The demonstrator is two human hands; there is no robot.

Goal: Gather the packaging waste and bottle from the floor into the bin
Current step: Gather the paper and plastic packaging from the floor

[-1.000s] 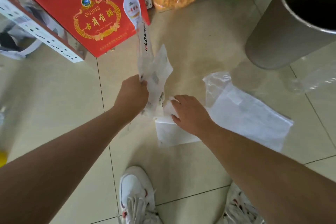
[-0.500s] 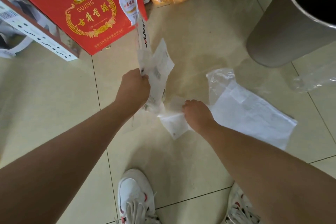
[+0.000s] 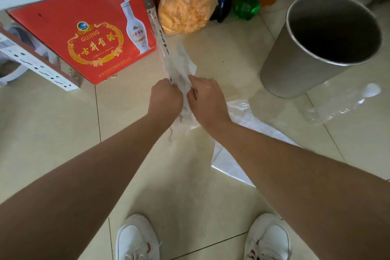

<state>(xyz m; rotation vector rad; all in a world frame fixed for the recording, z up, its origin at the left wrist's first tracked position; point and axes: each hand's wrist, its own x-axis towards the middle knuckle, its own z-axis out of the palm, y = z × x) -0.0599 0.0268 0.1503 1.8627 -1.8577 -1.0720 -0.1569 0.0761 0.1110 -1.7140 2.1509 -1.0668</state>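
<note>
While hands [image 3: 165,99] [image 3: 207,99] grip wrappers [image 3: 179,72], bin [image 3: 295,69] dark inside

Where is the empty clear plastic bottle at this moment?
In the head view, the clear bottle lies on the floor at the right side, just in front of the base of the metal bin and beyond the large white bag.

clear wrappers [image 3: 179,69] held up — bottle [image 3: 341,105] lying beside bin [image 3: 295,65]
</note>
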